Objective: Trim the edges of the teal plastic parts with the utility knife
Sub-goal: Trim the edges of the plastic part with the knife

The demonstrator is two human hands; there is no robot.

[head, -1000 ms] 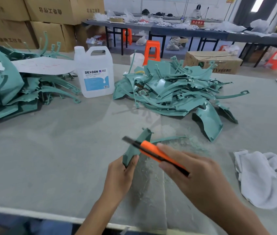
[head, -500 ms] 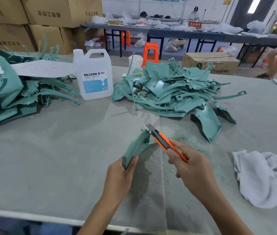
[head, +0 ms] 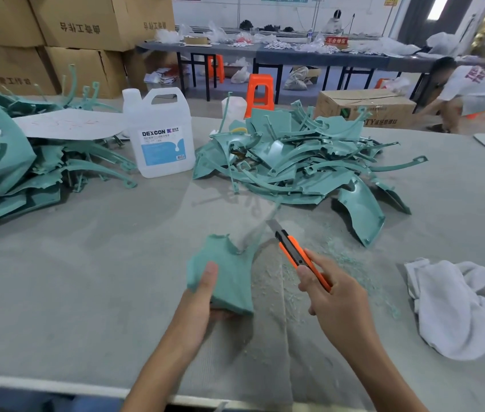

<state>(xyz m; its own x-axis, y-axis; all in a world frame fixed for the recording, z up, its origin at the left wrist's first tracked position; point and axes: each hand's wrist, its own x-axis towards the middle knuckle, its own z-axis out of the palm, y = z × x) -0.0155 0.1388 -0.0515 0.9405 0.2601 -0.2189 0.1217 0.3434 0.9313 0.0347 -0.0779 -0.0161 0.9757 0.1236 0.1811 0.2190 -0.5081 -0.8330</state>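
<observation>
Partly blurred, teal part [head: 227, 275] in left hand [head: 205, 298], knife [head: 294, 251] perhaps touching it

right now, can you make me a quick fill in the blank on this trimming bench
1. The right hand holds a utility knife with an ____ handle.
2. The left hand grips one ____ plastic part.
3. The label on the white jug reads ____.
4. The crumpled cloth beside the knife hand is ____.
Missing words: orange; teal; DEXCON; white.
</observation>
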